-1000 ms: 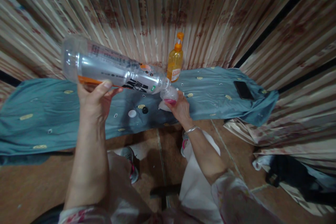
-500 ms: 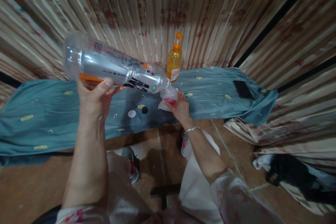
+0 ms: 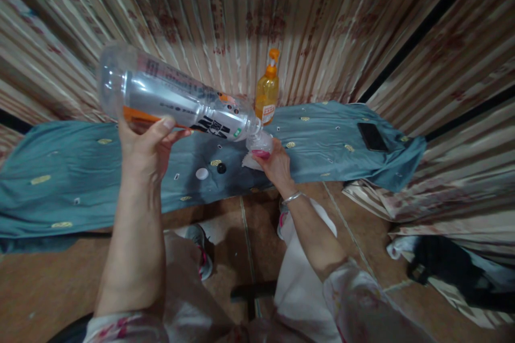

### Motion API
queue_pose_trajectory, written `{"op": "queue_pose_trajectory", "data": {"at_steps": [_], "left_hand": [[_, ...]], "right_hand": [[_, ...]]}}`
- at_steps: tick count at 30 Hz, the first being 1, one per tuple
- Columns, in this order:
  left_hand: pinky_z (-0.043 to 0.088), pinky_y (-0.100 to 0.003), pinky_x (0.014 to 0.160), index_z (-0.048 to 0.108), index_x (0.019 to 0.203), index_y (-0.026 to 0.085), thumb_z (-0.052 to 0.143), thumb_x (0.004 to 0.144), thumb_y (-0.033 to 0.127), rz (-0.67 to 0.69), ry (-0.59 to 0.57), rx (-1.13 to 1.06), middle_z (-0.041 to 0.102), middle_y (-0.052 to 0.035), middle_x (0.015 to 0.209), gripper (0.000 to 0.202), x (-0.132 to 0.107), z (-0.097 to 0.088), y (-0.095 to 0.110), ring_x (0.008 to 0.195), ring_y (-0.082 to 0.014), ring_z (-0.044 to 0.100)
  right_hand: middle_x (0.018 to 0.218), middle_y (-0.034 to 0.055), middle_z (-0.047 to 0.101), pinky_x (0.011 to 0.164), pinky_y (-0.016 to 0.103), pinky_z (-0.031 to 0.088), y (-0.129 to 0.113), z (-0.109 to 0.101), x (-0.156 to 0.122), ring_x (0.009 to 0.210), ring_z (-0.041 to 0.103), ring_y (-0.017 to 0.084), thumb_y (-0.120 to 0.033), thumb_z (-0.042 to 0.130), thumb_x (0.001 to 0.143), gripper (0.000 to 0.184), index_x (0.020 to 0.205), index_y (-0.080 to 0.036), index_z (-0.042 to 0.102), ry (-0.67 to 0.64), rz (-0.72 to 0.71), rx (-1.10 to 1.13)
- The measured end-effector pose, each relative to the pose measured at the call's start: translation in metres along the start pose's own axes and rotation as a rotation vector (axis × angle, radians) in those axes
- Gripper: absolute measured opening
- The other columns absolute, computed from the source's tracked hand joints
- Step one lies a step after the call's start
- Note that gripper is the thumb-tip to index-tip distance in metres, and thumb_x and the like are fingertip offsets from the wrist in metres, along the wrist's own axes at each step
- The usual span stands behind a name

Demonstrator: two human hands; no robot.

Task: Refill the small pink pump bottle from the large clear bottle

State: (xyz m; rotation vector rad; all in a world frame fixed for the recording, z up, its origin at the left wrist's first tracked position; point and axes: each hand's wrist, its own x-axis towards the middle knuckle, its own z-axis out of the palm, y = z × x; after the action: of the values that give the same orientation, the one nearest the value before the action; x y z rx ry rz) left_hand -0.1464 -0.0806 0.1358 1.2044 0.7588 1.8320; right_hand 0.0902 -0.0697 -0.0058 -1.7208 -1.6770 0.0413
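A large clear plastic bottle (image 3: 173, 94) with a silver, black and orange label is tilted, its neck pointing down to the right. My left hand (image 3: 147, 142) is wrapped under its lower part. The bottle's mouth meets the top of a small clear bottle (image 3: 260, 144), which my right hand (image 3: 277, 163) grips from the right; something pink shows at its side. A crumpled white cloth or tissue (image 3: 251, 162) lies beneath it. Whether liquid is flowing cannot be made out. A white cap (image 3: 201, 173) and a black cap (image 3: 221, 168) lie on the table, left of the small bottle.
A blue-green patterned cloth (image 3: 314, 155) covers the narrow table. An orange pump bottle (image 3: 267, 91) stands behind my right hand, and a black phone (image 3: 372, 137) lies at the right. A pleated curtain (image 3: 241, 21) hangs close behind. A black bag (image 3: 454, 273) rests on the floor.
The large bottle has turned slightly about its length in my left hand, and its base has risen a little. My right hand and the small bottle are almost still.
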Motion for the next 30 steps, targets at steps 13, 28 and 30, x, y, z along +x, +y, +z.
{"op": "queue_pose_trajectory", "data": {"at_steps": [13, 28, 30], "left_hand": [[0.058, -0.026, 0.046, 0.062, 0.085, 0.022, 0.083, 0.043, 0.017, 0.000, 0.050, -0.021, 0.068, 0.0031, 0.071, 0.047, 0.0022, 0.0039, 0.0003, 0.056, -0.0146, 0.064], [0.058, -0.026, 0.045, 0.061, 0.100, 0.023, 0.081, 0.042, 0.016, 0.001, 0.062, 0.002, 0.066, 0.0026, 0.068, 0.062, 0.0033, 0.0071, 0.0032, 0.054, -0.0153, 0.063], [0.058, -0.026, 0.045, 0.061, 0.098, 0.023, 0.081, 0.041, 0.016, 0.000, 0.067, 0.006, 0.066, 0.0028, 0.070, 0.061, 0.0040, 0.0072, 0.0035, 0.055, -0.0154, 0.063]], "right_hand": [[0.109, 0.0212, 0.064, 0.082, 0.042, 0.050, -0.0014, -0.0019, -0.0001, 0.102, 0.062, 0.032, -0.046, 0.072, 0.072, 0.073, 0.124, -0.006, 0.041, -0.020, 0.023, 0.006], [0.108, 0.0211, 0.064, 0.083, 0.041, 0.051, -0.0017, -0.0026, 0.0002, 0.103, 0.062, 0.032, -0.047, 0.071, 0.074, 0.072, 0.124, -0.005, 0.041, -0.028, 0.016, 0.003], [0.109, 0.0216, 0.064, 0.083, 0.041, 0.050, -0.0027, -0.0037, 0.0001, 0.104, 0.062, 0.032, -0.046, 0.071, 0.074, 0.072, 0.124, -0.005, 0.040, -0.030, 0.011, -0.005]]}}
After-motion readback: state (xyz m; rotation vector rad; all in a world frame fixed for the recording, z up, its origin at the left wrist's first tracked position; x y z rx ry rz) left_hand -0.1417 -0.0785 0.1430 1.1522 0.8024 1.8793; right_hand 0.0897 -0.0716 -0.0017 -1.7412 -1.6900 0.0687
